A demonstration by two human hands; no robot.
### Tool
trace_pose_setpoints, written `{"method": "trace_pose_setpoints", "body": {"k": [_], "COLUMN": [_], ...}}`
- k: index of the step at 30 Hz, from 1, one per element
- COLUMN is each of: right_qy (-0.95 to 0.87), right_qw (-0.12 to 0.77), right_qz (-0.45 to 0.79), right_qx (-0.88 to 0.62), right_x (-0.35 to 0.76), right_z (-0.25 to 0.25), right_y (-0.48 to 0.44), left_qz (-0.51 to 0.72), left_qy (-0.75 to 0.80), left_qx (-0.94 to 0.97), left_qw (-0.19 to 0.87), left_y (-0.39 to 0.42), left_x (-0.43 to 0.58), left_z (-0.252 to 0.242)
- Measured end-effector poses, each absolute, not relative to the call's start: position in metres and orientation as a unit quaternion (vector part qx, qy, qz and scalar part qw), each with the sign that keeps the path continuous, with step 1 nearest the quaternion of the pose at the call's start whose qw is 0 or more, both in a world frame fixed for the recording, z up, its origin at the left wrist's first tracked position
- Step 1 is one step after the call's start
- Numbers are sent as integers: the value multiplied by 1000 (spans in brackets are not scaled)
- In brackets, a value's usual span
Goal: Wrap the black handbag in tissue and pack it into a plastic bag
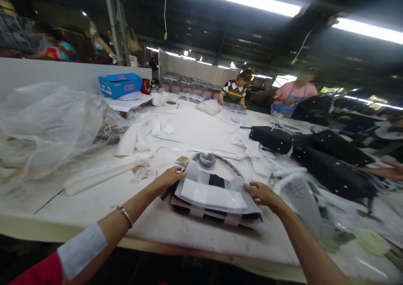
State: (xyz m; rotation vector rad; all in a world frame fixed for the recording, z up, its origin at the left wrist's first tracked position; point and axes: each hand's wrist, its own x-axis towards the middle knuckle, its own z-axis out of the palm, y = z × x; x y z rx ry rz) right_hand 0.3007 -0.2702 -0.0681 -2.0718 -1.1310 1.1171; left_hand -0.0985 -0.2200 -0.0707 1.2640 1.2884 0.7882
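Note:
A handbag (pixel 217 194) lies on the table in front of me, its flap covered with white sheets, clear film and strips of tape. Behind its top edge rests a coiled grey strap (pixel 207 160), partly wrapped in film. My left hand (pixel 172 178) grips the bag's upper left corner, thumb on top. On the opposite side, the fingers of my right hand (pixel 260 192) close on the right edge. The undersides of both grips are hidden. Small brown tags (pixel 182 159) lie just beyond my left hand.
White rolled sheets (pixel 103 173) and a heap of clear plastic bags (pixel 47 129) are on the left, a blue box (pixel 120 84) behind them. Black bags (pixel 333 171) and a grey tape dispenser (pixel 302 201) stand right. A person's hand (pixel 388 170) shows there; two people stand across the table.

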Motion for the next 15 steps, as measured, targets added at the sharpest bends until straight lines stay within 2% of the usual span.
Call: {"method": "trace_pose_setpoints", "body": {"k": [3, 6, 10, 15], "right_qy": [-396, -386, -406, -469], "right_qw": [279, 296, 354, 461], "right_qz": [460, 496, 535, 420], "right_qx": [-744, -719, -651, -625], "right_x": [292, 285, 282, 280], "right_z": [-66, -68, -66, -36], "right_y": [-267, -268, -275, -287], "left_qz": [312, 298, 339, 446], "left_qy": [501, 480, 462, 399], "left_qx": [482, 474, 480, 546], "left_qw": [647, 676, 665, 587], "left_y": [-214, -214, -223, -230], "left_x": [-88, -82, -83, -89], "left_z": [-72, -73, -70, -47]}}
